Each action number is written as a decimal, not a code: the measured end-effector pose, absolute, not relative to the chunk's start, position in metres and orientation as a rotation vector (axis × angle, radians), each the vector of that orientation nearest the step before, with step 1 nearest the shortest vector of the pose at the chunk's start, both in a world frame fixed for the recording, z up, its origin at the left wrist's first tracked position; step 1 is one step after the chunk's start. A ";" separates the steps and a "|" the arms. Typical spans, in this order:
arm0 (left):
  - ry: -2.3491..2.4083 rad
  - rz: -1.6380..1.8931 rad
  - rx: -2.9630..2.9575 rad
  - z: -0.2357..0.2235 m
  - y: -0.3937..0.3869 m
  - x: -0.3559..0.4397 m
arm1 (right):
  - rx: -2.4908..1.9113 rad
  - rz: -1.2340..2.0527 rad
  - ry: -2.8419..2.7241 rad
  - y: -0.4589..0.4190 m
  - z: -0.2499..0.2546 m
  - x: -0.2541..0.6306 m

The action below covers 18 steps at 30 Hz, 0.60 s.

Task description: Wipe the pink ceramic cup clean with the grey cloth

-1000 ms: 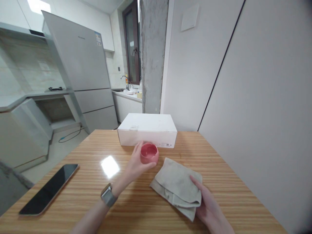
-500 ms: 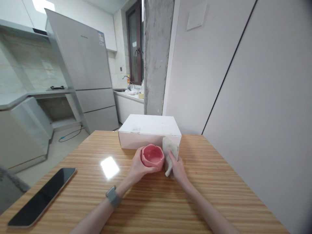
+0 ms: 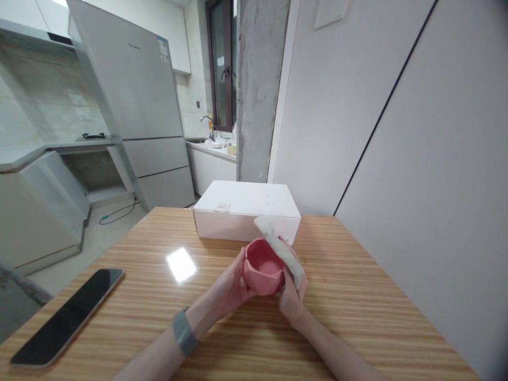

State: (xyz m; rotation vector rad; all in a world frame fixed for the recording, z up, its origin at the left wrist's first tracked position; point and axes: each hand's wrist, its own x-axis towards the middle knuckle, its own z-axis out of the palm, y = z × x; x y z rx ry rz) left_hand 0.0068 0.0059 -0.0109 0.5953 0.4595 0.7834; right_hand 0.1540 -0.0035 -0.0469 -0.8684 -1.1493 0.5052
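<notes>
My left hand [image 3: 229,288] grips a small pink faceted bowl [image 3: 262,269], lifted off the wooden table [image 3: 373,307] and tilted with its opening turned away to the upper left. My right hand [image 3: 291,296] holds a bunched beige cloth [image 3: 282,250] pressed against the bowl's right side and rim. A grey watch [image 3: 183,332] is on my left wrist.
A white cardboard box [image 3: 246,210] lies at the table's far edge, just behind the bowl. A black phone [image 3: 69,316] lies face up at the near left. A wall runs along the right; a fridge [image 3: 130,100] and kitchen counters stand beyond the table.
My right hand picked the cloth up off the table and brought it to the bowl. My left hand lifted and tilted the bowl, and the cloth now lies over its rim.
</notes>
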 end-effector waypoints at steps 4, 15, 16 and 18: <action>0.493 0.791 0.572 -0.016 0.008 0.001 | -0.665 0.104 -1.907 -0.012 -0.032 0.173; 0.700 1.071 0.794 -0.023 0.007 -0.001 | -0.684 -0.108 -2.357 -0.014 -0.011 0.157; 0.732 1.102 0.834 -0.023 0.006 0.000 | -0.711 -0.077 -2.354 -0.013 -0.010 0.157; 0.783 1.162 0.918 -0.025 0.004 0.000 | -0.776 -0.028 -2.341 -0.011 -0.011 0.157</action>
